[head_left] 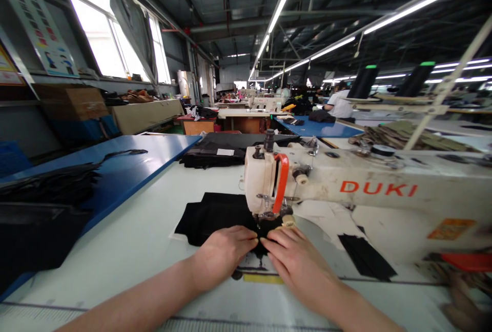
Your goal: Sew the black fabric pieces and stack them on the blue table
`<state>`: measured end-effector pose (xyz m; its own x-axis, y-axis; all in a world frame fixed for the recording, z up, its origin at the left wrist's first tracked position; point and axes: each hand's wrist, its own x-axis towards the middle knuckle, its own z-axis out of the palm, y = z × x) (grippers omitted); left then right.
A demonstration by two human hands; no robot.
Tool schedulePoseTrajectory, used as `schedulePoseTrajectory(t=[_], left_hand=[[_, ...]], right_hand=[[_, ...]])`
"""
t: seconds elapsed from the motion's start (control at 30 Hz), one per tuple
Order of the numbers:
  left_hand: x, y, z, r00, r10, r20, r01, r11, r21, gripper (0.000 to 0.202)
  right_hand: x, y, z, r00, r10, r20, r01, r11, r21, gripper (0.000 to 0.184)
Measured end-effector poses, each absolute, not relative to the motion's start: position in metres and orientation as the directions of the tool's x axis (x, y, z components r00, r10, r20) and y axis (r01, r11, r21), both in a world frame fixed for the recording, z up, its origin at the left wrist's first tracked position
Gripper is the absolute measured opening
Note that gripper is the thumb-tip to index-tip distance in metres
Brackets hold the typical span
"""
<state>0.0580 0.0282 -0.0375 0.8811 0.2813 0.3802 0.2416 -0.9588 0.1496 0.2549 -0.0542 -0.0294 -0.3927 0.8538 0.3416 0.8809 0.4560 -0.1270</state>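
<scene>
A piece of black fabric (219, 214) lies flat under the needle area of a white sewing machine (378, 188) with an orange thread-lever guard (281, 183). My left hand (226, 250) is on the near edge of the fabric, its fingers pressed together and the tips just left of the needle. On the other side, my right hand (294, 255) holds the same edge, fingers extended and thumb lower down. The two sets of fingertips almost meet in front of the presser foot, which is partly hidden. Some pale material shows beneath the fabric's left edge.
Small black strips (367, 256) lie under the machine arm. Behind the machine head is a stack of black pieces (213, 152) with a white label. More black fabric (42, 224) rests on the blue table (126, 168) at left. Thread cones (363, 82) stand at back right.
</scene>
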Motion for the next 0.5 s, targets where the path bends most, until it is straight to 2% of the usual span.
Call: schedulePoseTrajectory(t=[0.5], left_hand=[[0.0604, 0.031, -0.0366, 0.875, 0.297, 0.382, 0.255, -0.954, 0.157, 0.025]], right_hand=[[0.2562, -0.0544, -0.0286, -0.377, 0.865, 0.33, 0.898, 0.429, -0.099, 0.027]])
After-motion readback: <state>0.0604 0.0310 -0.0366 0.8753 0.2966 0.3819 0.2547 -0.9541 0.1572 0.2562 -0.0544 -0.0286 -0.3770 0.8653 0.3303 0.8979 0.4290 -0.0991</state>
